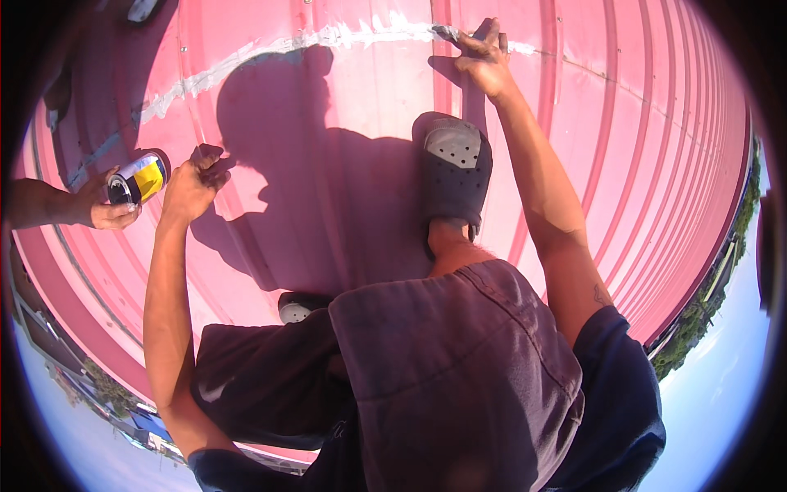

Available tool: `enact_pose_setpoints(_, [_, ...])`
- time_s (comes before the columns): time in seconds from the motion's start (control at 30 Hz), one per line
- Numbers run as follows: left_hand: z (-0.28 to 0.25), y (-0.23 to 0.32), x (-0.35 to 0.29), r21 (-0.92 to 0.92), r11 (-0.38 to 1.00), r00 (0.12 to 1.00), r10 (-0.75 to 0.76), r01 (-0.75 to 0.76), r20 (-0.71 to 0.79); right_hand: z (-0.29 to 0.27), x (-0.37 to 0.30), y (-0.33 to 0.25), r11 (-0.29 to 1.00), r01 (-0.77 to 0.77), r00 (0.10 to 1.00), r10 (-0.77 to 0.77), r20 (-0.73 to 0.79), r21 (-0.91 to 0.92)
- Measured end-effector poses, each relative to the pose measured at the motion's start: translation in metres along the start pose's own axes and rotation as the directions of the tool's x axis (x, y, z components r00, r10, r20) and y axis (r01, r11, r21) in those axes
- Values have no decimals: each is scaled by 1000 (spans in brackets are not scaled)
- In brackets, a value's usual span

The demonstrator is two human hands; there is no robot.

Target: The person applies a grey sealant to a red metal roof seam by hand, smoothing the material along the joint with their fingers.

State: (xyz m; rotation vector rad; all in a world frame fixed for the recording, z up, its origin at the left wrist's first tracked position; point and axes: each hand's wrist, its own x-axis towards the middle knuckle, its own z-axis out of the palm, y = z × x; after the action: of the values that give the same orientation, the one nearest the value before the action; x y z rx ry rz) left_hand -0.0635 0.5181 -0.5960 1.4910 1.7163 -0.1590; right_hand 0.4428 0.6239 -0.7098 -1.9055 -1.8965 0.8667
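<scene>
My right hand point(487, 66) reaches to a pale grey strip of sealant point(344, 34) smeared along a seam in the pink metal roof point(574, 148). Its fingers are bent and partly spread. At their tips, against the strip, is a small dark piece point(446, 33) whose kind I cannot make out. My left hand point(195, 182) hovers over the roof at the left, fingers loosely curled and apart, tips darkly smudged, with nothing visible in it. Close beside it, another person's hand point(106, 205) grips a tilted can point(139, 179) with a yellow and dark label.
Raised ribs point(611, 90) and screw heads cross the sloping roof. My dark clog point(456, 160) stands below the sealant, a second clog point(297, 310) further back. Shadows cover the middle. Beyond the roof's edge show trees point(697, 320) and sky. Someone's dark shape is at the upper left.
</scene>
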Motion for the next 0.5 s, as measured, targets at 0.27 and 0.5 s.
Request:
enact_pose_setpoints(0.27, [1,-19,0,-74,997,1000,10,-9,13,5,-18,-37,996,-25,994,14,-113,-91])
enact_pose_setpoints(0.5, [0,4,-6,-107,994,1000,2,0,14,12,-35,-47,941,7,976,-80,-202,-338])
